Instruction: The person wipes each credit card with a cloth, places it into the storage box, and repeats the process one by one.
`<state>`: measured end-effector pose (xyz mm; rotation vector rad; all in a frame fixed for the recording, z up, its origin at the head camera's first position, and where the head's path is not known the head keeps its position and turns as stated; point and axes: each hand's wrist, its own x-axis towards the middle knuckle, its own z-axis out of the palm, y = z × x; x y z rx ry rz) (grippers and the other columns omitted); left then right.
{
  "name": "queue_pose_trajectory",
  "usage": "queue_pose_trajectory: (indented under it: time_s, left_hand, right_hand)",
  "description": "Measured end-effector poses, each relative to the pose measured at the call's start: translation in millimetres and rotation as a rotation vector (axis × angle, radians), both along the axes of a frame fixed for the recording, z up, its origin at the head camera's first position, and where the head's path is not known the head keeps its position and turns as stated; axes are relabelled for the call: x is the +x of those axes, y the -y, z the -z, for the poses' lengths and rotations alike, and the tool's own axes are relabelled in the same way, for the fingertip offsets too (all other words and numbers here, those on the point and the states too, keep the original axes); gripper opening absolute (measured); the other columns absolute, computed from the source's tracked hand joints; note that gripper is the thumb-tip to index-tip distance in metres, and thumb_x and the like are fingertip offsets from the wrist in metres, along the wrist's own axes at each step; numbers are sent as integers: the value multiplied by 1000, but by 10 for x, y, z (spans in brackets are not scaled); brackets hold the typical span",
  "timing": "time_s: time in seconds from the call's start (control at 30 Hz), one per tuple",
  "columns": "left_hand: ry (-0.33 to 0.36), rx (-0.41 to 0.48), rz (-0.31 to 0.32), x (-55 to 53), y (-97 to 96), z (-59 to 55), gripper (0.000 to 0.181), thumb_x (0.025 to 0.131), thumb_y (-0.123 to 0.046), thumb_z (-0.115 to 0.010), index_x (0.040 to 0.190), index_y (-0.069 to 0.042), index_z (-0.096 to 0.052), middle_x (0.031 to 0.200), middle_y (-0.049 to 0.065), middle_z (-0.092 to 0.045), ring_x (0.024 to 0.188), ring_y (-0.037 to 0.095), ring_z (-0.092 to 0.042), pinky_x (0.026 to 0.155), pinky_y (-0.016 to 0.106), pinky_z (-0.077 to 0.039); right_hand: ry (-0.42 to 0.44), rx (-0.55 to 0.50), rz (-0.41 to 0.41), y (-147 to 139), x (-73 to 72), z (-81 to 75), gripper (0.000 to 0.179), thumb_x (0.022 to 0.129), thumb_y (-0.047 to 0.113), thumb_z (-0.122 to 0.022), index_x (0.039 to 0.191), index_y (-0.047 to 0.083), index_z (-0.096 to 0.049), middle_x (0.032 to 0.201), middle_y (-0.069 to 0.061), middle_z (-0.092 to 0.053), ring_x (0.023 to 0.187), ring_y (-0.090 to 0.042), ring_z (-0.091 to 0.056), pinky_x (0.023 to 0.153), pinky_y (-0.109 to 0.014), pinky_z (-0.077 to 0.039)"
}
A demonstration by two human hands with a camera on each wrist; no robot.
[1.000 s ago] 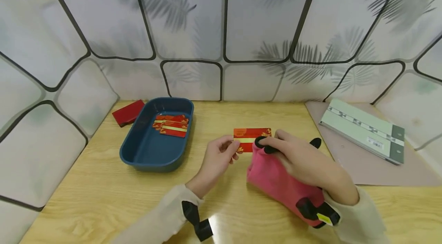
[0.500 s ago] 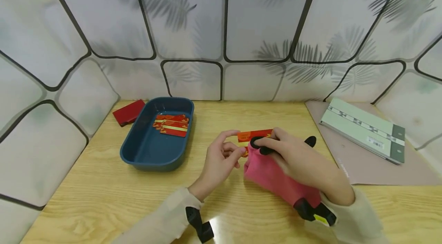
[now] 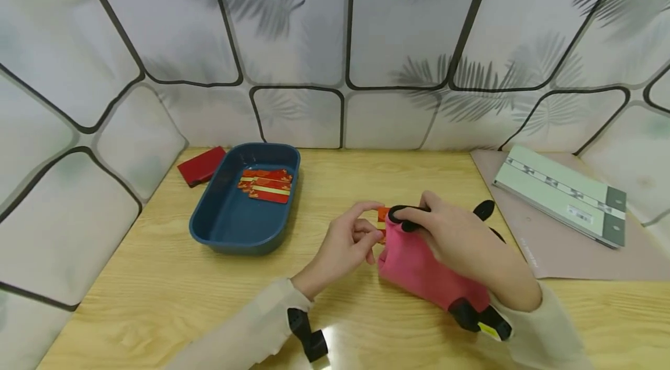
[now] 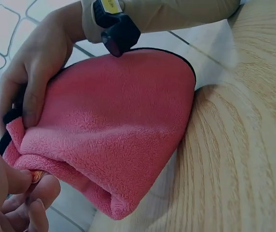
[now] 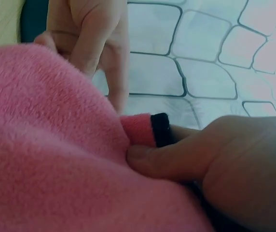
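My left hand [image 3: 346,244] pinches the left end of a red and orange card [image 3: 382,216] with a pale yellow stripe. Most of that card is hidden behind a folded pink fleece cloth [image 3: 426,271] with black edging. My right hand [image 3: 463,236] grips the cloth near its top fold, thumb on the near side in the right wrist view. From the left wrist, only a small orange bit of the card shows between thumb and finger, right at the cloth's fold [image 4: 56,166]. The cloth's lower part hangs toward the wooden table.
A blue tray [image 3: 217,233] holds several similar red cards [image 3: 269,189]. Behind its left side lies a dark red wallet-like item [image 3: 201,166]. To the right, a pale green notebook [image 3: 560,195] rests on a greyish-pink mat [image 3: 565,262]. A patterned curtain [image 3: 403,27] closes off the back.
The pink cloth now covers most of the card, which was largely exposed a second ago. My left hand has shifted right toward the cloth. The head view has turned slightly.
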<state>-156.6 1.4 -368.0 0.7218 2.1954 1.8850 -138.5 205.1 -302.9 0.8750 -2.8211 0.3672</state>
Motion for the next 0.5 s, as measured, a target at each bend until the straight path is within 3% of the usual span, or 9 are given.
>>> queue_pose_trajectory:
  time_s: [0.2,0.37,0.5]
  left_hand:
    - [56,39,30,5,-5,15,41,95,3,-53,135,-4,-47,87,27,-66,52,33,-59,45,22,-45]
    - [36,44,47,-16,-4,42,39,95,3,-52,133,-5,-47,84,25,-66,45,24,-53,45,23,-47]
    - [21,22,76,-30,-31,39,40,95,4,-52,133,-6,-47,84,23,-66,42,12,-47,45,22,-45]
  right_hand:
    - [-46,11,-26,24,2,31,32,85,-2,-67,110,17,-71,79,1,-42,56,-8,-39,46,-19,-31]
    - [-56,20,-39,64,-10,44,35,83,-5,-67,109,18,-71,80,-1,-43,56,-9,-40,46,-19,-32]
    - [-10,55,-2,58,-15,21,37,83,-6,-64,110,19,-71,80,0,-43,54,-9,-38,44,-21,-31]
